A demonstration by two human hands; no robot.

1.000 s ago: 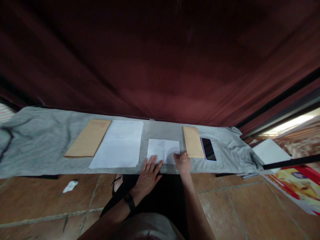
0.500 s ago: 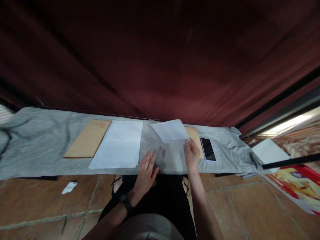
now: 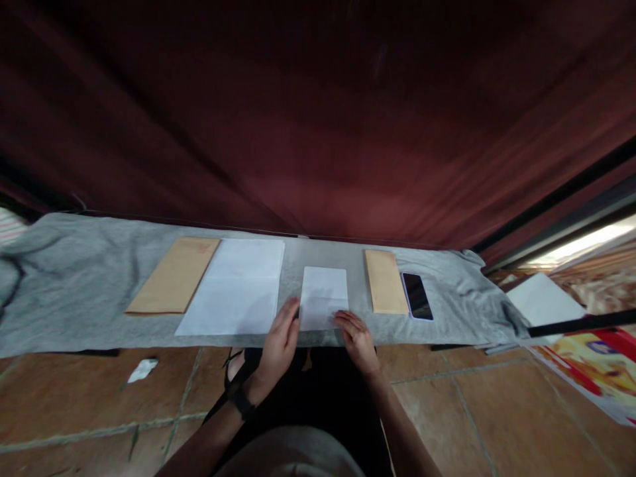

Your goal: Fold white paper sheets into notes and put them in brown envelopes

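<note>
A folded white sheet of paper (image 3: 324, 295) lies on the grey cloth (image 3: 84, 278) in front of me. My left hand (image 3: 278, 344) rests with its fingers stretched out against the sheet's left edge. My right hand (image 3: 355, 338) lies flat, fingertips on the sheet's near right corner. A small brown envelope (image 3: 384, 290) lies to the right of the sheet, with a dark phone (image 3: 417, 295) beside it. On the left are a larger white sheet (image 3: 238, 286) and a larger brown envelope (image 3: 175, 275).
A dark red curtain (image 3: 318, 119) hangs behind the cloth. The floor has brown tiles, with a scrap of white paper (image 3: 142, 370) at the left. A white sheet (image 3: 544, 299) and a colourful printed board (image 3: 593, 368) lie at the right.
My right hand lifted the sheet and turned or folded it, then laid it down again as a narrower rectangle. Both hands now rest at its near edge.
</note>
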